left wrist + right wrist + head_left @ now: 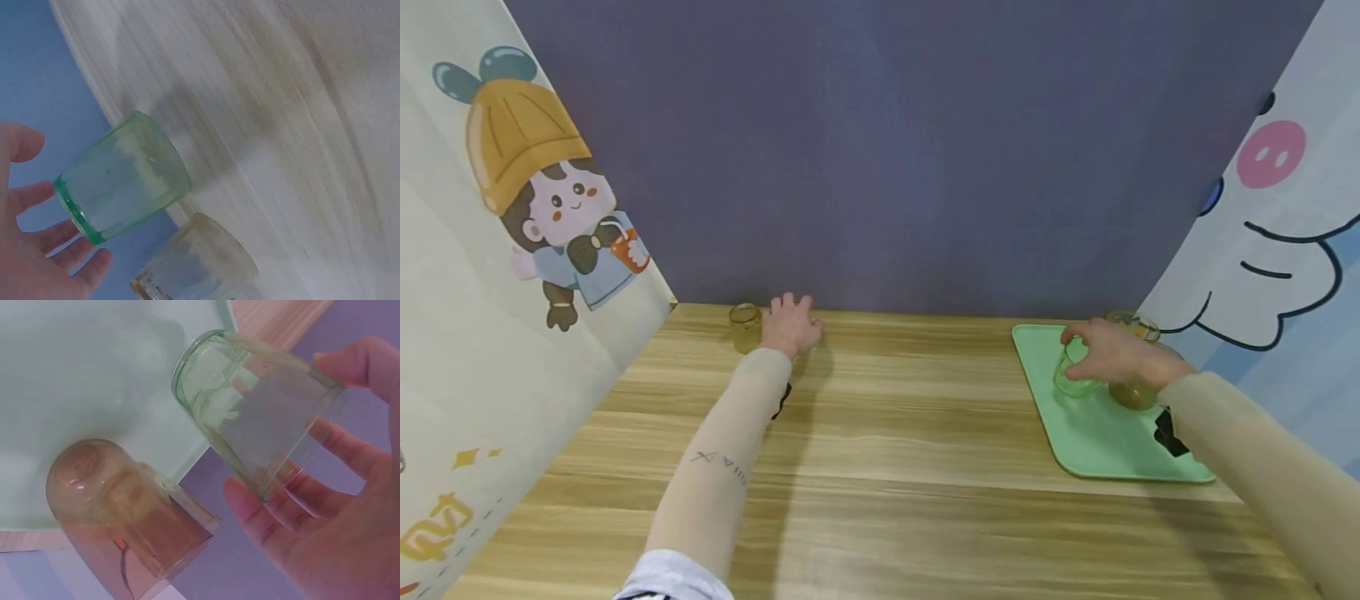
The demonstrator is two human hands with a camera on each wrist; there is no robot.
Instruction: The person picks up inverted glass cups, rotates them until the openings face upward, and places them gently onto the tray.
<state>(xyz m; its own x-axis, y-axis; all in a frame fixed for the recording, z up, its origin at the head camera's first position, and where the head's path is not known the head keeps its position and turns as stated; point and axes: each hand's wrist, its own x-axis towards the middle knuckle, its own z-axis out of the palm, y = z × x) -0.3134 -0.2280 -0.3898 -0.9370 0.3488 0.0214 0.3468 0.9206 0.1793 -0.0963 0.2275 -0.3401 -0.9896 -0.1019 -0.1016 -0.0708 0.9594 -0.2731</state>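
Observation:
At the back left of the table, my left hand [792,325] has its fingers spread and its thumb apart. In the left wrist view its fingertips are right at the rim of a green drinking glass [131,175], which the hand hides in the head view. Beside that stands an amber glass [746,332]. Over on the right, my right hand [1108,354] holds a pale green glass [250,406] near its rim, thumb on one side and fingers on the other. A larger amber glass vessel [119,500] stands close by, partly behind the right hand in the head view.
A mint-green tray [1120,450] lies on the wooden table [880,467] at the right, under the pale green glass and amber vessel. A dark blue-grey partition [880,167] rises along the back edge. Printed curtains flank both sides.

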